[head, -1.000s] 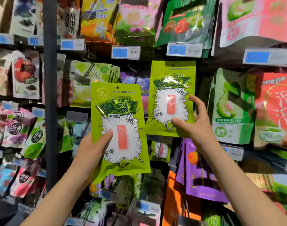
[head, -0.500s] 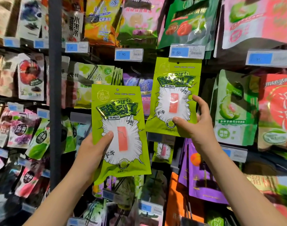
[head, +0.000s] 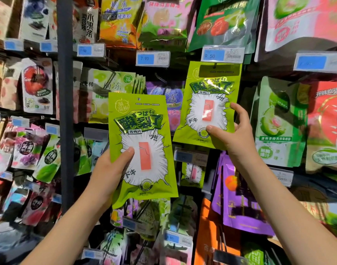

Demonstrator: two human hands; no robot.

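Holding 2 identical lime-green packets up against the snack rack (head: 65,111). My left hand (head: 106,169) grips the nearer packet (head: 142,123) by its lower left edge, thumb pressed on the white burst beside the red strip, fingers hidden behind. It reads 溜溜梅, すっぱい, 酸裂了, 青梅片 and ドキ. My right hand (head: 233,139) pinches the farther packet (head: 205,92) at its lower right corner, thumb in front, fingers curled round the edge. Its top reaches just under the 9.50 price tag (head: 222,54). A 7.90 tag (head: 152,58) hangs left of that.
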